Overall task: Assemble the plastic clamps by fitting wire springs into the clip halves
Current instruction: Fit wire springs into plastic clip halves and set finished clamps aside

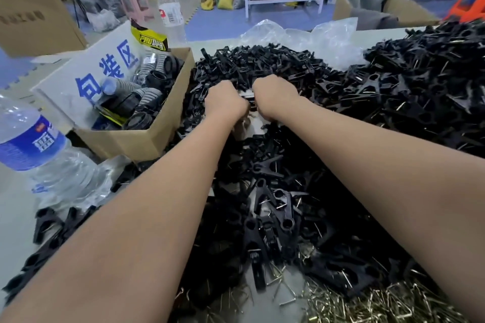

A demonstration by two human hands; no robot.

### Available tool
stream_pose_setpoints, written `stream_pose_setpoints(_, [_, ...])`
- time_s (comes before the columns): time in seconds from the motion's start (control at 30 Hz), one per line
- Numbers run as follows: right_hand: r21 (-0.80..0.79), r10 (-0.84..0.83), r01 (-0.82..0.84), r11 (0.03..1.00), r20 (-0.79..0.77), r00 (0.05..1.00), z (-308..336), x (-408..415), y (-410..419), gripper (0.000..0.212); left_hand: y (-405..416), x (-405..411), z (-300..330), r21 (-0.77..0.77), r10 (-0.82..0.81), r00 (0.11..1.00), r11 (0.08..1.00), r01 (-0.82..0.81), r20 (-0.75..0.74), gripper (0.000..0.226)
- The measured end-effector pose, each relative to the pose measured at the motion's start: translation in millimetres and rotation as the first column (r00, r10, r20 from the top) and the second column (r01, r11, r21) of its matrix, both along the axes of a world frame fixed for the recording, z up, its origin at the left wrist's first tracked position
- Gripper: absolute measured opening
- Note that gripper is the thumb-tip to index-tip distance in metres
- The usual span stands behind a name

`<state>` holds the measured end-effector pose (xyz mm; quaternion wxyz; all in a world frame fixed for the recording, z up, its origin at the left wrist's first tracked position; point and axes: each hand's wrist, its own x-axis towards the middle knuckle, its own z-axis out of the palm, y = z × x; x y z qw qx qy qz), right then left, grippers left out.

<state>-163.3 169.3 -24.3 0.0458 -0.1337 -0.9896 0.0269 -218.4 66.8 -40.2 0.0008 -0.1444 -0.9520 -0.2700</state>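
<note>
1. Left hand [225, 102] and right hand [275, 99] were fisted knuckle to knuckle, both pinching one small black plastic clamp piece [248, 100] between them, likely for leverage.
2. Loose bent silver wire springs [341, 301] lay nearer the elbows, within reach.

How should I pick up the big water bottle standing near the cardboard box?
Grip the water bottle around its labelled body, where the sides look straight and wide, coming from the table's near edge. The cardboard box sits close behind it and the black clip pile lies to its right, so those sides are crowded. Its top is out of view, so I can't tell whether it is capped.
</note>
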Motion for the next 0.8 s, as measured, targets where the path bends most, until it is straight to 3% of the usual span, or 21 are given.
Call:
stream_pose_setpoints(0.07, [-0.062,-0.048,0.041,0.997,-0.122,0.991,5.9,8.3,2.2,0.012,-6.6,4.6,3.3,0.081,-0.002,1.000,0.997,0.001,0.021,0.015])
stream_pose_setpoints(0.17, [-0.398,-0.167,0.036,0.916,-0.298,0.940,21.9,30.4,5.2,0.016,-18.3,22.6,11.2,0.418,0.003,0.988,0.906,-0.069,0.156,0.018])
stream_pose_setpoints(0.2, [-0.552,-0.202,-0.020,0.833,-0.339,0.919,28.3,43.4,2.7,0.014,-22.1,33.5,14.9,0.541,-0.021,0.977,0.835,-0.099,0.212,0.021])
stream_pose_setpoints(0.27, [-0.825,-0.282,-0.196,0.530,-0.389,0.877,37.7,81.9,-6.9,0.016,-33.0,61.5,21.5,0.709,-0.107,0.957,0.694,-0.121,0.268,0.029])
stream_pose_setpoints(0.33, [-0.915,-0.306,-0.334,0.228,-0.393,0.867,37.5,121.8,-12.8,0.023,-47.0,93.3,25.0,0.792,-0.226,0.948,0.610,-0.042,0.225,0.034])
stream_pose_setpoints(0.43, [-0.916,-0.298,-0.398,-0.043,-0.368,0.881,23.1,176.2,-18.9,0.023,-67.0,138.4,20.2,0.833,-0.348,0.932,0.542,0.114,0.099,0.035])
stream_pose_setpoints(0.5, [-0.922,-0.313,-0.374,-0.097,-0.329,0.891,10.2,208.4,-22.9,0.019,-76.4,162.7,11.3,0.846,-0.392,0.917,0.514,0.146,0.080,0.028])
stream_pose_setpoints(0.67, [-0.932,-0.360,-0.345,-0.110,-0.286,0.888,-21.4,266.2,-32.5,0.013,-94.0,201.1,-13.5,0.890,-0.531,0.830,0.445,0.100,0.173,0.026])
stream_pose_setpoints(0.8, [-0.913,-0.351,-0.403,-0.057,-0.359,0.865,-37.1,281.2,-41.8,0.018,-97.8,212.4,-18.3,0.878,-0.598,0.777,0.460,0.131,0.198,0.028])
